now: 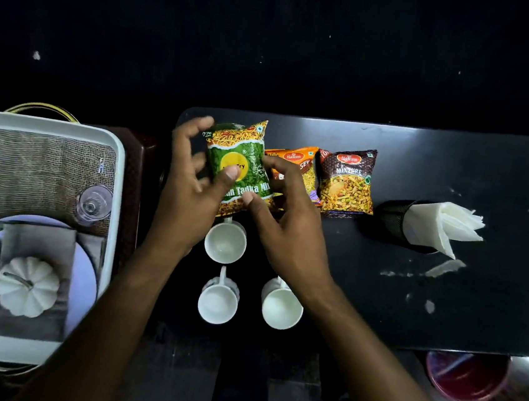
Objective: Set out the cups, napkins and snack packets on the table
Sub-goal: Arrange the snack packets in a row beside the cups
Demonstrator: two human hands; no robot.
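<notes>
Hands: left hand (191, 173) and right hand (282, 221) both grip the green packet (239, 165).
Done: three cups (225, 242) below hands; napkins (443, 224) right.
Left: packet on desk (442, 300).

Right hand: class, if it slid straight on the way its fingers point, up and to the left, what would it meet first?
The right hand already touches the green snack packet, so that comes first; beyond it, probably the left hand, though depth is unclear.
</notes>
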